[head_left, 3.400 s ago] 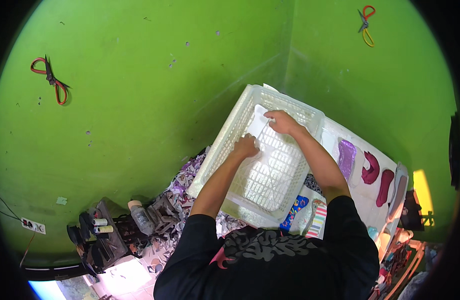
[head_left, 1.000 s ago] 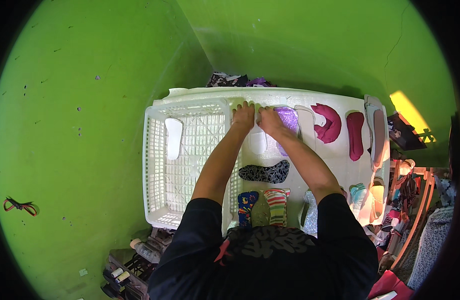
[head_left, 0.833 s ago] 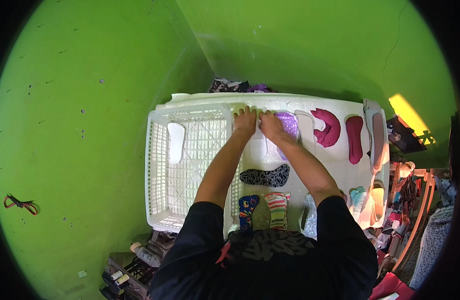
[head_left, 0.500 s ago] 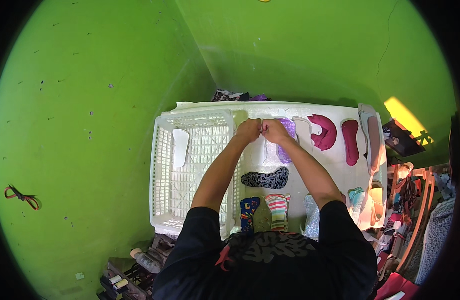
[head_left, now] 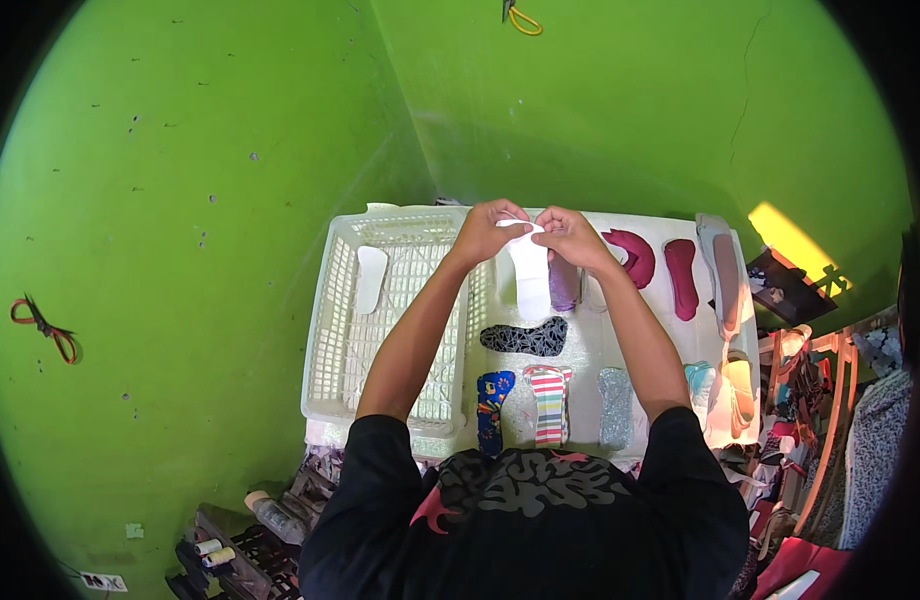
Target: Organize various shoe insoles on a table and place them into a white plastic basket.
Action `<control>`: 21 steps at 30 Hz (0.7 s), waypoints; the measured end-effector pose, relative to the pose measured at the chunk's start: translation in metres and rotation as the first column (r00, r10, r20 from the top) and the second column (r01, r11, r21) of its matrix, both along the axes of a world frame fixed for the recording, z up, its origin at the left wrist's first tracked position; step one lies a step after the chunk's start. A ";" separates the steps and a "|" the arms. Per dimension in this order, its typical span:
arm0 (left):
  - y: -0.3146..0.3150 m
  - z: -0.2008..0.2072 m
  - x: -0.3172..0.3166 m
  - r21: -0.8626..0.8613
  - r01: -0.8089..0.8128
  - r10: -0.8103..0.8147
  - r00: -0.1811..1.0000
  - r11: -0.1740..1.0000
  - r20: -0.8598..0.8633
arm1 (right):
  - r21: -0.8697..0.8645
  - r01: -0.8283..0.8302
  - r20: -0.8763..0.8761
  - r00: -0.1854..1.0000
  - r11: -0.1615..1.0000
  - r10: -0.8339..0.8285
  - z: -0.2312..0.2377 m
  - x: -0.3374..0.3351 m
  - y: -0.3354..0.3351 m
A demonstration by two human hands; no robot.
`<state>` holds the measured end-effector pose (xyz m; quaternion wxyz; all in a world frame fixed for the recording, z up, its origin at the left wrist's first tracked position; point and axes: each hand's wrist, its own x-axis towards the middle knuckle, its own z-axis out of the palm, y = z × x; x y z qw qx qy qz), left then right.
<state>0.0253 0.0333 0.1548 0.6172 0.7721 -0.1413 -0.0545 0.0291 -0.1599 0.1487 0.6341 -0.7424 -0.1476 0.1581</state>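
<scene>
Pinching the white insole-shaped piece [head_left: 530,275] by both hands, left hand [head_left: 488,228] and right hand [head_left: 570,232]; top edge best kept taut and level.

Striped insole [head_left: 549,403], scissors [head_left: 42,327] on wall

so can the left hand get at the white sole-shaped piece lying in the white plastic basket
Probably yes: the white sole-shaped piece lies uncovered in the open white plastic basket, just left of the left hand, though that hand is pinching another white piece.
</scene>
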 end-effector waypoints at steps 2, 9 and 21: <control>0.002 0.012 -0.016 -0.150 -0.042 0.031 0.996 0.988 -0.080 | 0.071 0.038 0.056 0.998 0.997 -0.042 0.017 -0.015 0.004; 0.007 0.026 -0.076 -0.380 -0.116 0.098 0.993 0.917 -0.067 | 0.230 0.116 0.137 0.979 0.966 -0.150 0.040 -0.049 0.013; 0.020 0.042 -0.123 -0.258 0.060 -0.061 0.998 0.964 0.004 | 0.238 0.138 0.196 0.963 0.961 -0.187 0.059 -0.081 0.025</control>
